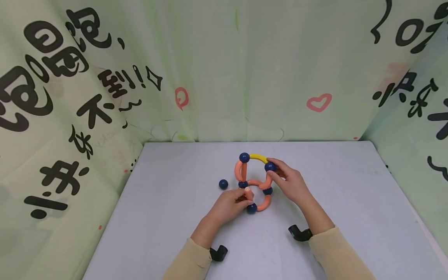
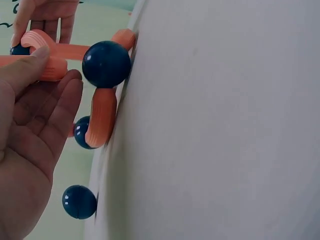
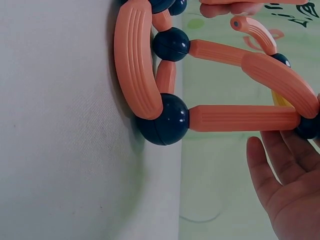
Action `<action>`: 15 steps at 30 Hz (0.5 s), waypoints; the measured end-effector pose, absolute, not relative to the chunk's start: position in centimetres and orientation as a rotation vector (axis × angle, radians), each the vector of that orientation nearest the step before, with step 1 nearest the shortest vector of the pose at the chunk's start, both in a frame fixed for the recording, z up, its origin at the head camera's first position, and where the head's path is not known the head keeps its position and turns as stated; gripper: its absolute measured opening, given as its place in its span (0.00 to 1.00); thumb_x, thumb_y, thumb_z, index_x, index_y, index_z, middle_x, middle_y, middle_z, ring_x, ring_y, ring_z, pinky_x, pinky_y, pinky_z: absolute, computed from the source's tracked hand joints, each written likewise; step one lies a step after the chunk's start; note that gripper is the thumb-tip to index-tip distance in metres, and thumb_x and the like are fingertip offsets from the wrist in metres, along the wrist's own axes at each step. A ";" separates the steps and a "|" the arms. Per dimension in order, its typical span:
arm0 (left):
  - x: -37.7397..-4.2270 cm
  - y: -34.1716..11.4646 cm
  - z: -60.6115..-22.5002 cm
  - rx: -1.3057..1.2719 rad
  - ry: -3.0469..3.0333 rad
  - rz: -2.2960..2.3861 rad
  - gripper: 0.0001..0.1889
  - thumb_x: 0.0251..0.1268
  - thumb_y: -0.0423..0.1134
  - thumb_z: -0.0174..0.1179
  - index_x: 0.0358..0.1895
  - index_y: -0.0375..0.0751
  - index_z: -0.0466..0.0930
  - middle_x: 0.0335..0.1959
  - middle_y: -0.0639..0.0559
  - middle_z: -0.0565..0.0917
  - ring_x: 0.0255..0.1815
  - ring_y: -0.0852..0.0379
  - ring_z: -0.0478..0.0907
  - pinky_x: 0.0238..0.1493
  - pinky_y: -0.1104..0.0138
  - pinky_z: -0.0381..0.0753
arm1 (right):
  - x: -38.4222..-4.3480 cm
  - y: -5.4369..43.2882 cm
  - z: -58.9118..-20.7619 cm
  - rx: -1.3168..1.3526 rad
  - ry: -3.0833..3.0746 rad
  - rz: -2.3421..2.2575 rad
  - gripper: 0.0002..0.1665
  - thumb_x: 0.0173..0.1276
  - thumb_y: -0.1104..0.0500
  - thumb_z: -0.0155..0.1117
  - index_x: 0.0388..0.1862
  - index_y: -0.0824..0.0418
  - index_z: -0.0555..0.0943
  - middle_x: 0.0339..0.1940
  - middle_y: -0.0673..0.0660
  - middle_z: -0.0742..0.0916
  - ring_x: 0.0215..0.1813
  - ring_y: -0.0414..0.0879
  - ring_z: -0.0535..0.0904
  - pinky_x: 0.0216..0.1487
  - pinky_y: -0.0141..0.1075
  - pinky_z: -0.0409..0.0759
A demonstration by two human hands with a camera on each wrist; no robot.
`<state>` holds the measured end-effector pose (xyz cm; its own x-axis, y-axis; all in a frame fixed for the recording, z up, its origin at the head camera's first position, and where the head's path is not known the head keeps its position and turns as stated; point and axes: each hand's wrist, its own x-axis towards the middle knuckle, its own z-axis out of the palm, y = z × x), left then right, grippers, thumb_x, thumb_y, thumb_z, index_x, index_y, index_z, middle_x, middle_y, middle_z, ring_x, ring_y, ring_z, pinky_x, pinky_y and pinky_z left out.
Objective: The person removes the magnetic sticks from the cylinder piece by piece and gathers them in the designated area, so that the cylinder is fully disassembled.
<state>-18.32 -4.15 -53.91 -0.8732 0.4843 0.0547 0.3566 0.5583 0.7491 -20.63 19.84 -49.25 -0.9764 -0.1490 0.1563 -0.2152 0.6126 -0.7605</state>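
Observation:
A frame of ribbed orange magnetic rods [image 1: 264,203] and dark blue balls [image 1: 251,209] stands on the table. A ring of curved rods lies at its base, and straight rods [image 3: 245,118] rise from the balls. Along the top runs a curved yellow rod [image 1: 258,157]. My left hand [image 1: 229,206] pinches an orange rod [image 2: 55,71] between thumb and fingers, above the front ball [image 2: 106,64]; in the left wrist view its end looks apart from that ball. With thumb and fingertips, my right hand [image 1: 290,182] grips the upper right blue ball [image 1: 270,167].
A loose blue ball [image 1: 223,184] lies on the white table [image 1: 157,233], left of the frame. Pale green curtains [image 1: 217,70] with black writing hang behind and at both sides. Black angled pieces [image 1: 300,233] show at both wrists.

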 end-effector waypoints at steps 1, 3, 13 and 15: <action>-18.3 -4.2 -53.9 0.685 2.623 1.235 0.05 0.68 0.51 0.62 0.41 0.59 0.81 0.35 0.67 0.81 0.37 0.67 0.75 0.40 0.74 0.78 | -20.6 19.8 -49.3 0.307 -2.753 1.312 0.29 0.75 0.46 0.58 0.72 0.50 0.69 0.56 0.62 0.85 0.55 0.56 0.82 0.56 0.53 0.82; -18.4 -4.3 -53.9 0.626 2.609 1.270 0.07 0.68 0.51 0.62 0.45 0.58 0.82 0.37 0.68 0.82 0.38 0.67 0.77 0.43 0.73 0.80 | -20.6 19.8 -49.3 0.304 -2.757 1.306 0.30 0.75 0.45 0.57 0.72 0.50 0.69 0.56 0.62 0.85 0.55 0.56 0.82 0.56 0.53 0.82; -19.9 -6.7 -53.2 0.396 2.615 1.383 0.19 0.65 0.52 0.65 0.57 0.55 0.76 0.43 0.62 0.84 0.44 0.64 0.81 0.49 0.67 0.82 | -20.7 19.9 -49.4 0.319 -2.746 1.302 0.29 0.75 0.46 0.57 0.72 0.50 0.70 0.56 0.61 0.85 0.54 0.55 0.82 0.55 0.52 0.82; -20.2 -7.4 -52.8 0.348 2.628 1.391 0.18 0.65 0.51 0.66 0.55 0.54 0.77 0.43 0.60 0.83 0.43 0.62 0.80 0.48 0.66 0.82 | -20.7 19.9 -49.3 0.320 -2.746 1.303 0.30 0.75 0.45 0.58 0.72 0.50 0.70 0.56 0.61 0.85 0.54 0.55 0.83 0.55 0.51 0.82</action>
